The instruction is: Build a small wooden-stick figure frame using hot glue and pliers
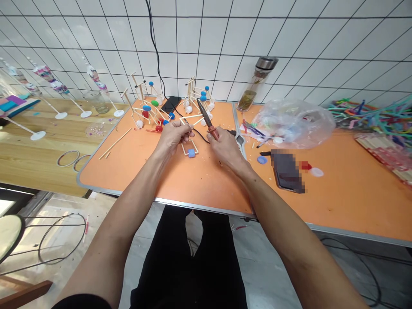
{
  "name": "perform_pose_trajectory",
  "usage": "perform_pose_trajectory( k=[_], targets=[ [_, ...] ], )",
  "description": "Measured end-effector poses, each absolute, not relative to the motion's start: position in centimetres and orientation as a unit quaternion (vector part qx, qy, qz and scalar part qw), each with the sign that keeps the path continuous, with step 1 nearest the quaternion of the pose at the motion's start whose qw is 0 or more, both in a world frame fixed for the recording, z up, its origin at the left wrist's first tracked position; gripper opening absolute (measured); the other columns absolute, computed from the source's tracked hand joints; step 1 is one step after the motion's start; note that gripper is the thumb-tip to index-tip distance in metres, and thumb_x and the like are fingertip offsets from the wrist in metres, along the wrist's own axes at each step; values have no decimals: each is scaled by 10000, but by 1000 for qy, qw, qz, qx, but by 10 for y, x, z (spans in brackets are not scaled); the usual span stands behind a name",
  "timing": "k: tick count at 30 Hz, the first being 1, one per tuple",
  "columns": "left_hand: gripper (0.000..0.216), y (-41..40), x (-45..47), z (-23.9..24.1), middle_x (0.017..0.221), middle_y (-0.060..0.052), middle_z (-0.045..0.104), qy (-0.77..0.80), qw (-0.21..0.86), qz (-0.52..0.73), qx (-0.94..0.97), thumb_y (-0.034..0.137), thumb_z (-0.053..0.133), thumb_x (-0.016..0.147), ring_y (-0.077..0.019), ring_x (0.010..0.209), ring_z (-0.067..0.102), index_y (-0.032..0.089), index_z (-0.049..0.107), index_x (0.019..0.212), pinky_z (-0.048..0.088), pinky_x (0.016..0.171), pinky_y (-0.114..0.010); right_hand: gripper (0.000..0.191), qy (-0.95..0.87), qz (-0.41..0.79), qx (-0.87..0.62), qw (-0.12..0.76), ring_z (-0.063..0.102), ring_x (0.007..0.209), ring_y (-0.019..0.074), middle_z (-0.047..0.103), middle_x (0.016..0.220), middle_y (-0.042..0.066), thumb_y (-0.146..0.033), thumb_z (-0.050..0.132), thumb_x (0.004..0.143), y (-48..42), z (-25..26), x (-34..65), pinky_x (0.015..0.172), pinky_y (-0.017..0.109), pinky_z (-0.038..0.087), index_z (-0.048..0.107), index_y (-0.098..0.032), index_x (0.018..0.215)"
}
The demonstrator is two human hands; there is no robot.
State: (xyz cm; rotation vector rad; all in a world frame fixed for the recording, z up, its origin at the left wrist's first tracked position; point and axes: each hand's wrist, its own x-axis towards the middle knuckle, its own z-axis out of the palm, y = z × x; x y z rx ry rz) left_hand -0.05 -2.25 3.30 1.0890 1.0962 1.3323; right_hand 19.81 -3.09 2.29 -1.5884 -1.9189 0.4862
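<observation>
My left hand (176, 134) is closed, its fingertips pinching a small frame of thin wooden sticks (192, 116) above the table. In my right hand (227, 146) is a pointed tool (204, 113) with a dark tapering metal end and a reddish-brown handle; its exact kind is unclear. The tool's tip points away from me, close to the sticks. Just below my left fingers lies a stick frame with a light-blue block (191, 153) at its near side.
Stick models with coloured balls (154, 104) stand behind my hands. A glass bottle (256, 83), a plastic bag (294, 122) and a phone (286, 171) are to the right. Loose sticks (116, 143) lie at left. The table's metal edge (202, 206) runs near my legs.
</observation>
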Motion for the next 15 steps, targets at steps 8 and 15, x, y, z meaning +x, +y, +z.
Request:
perform_pose_trajectory(
  k=[8, 15],
  targets=[
    [201, -20, -5, 32, 652, -36, 744, 470, 519, 557, 447, 233, 819, 808, -65, 458, 553, 179, 654, 706, 422, 469, -183, 241, -726, 202, -586, 299, 710, 985, 357, 805, 1097, 150, -456, 502, 1058, -33, 19, 197, 859, 440, 509, 620, -260, 982],
    [188, -19, -5, 31, 648, -39, 739, 478, 522, 544, 450, 226, 833, 784, -65, 460, 552, 177, 663, 719, 429, 480, -184, 324, -731, 219, -553, 335, 735, 1129, 376, 822, 1222, 150, -381, 505, 1019, -29, 17, 206, 967, 479, 544, 707, -222, 1216]
  ],
)
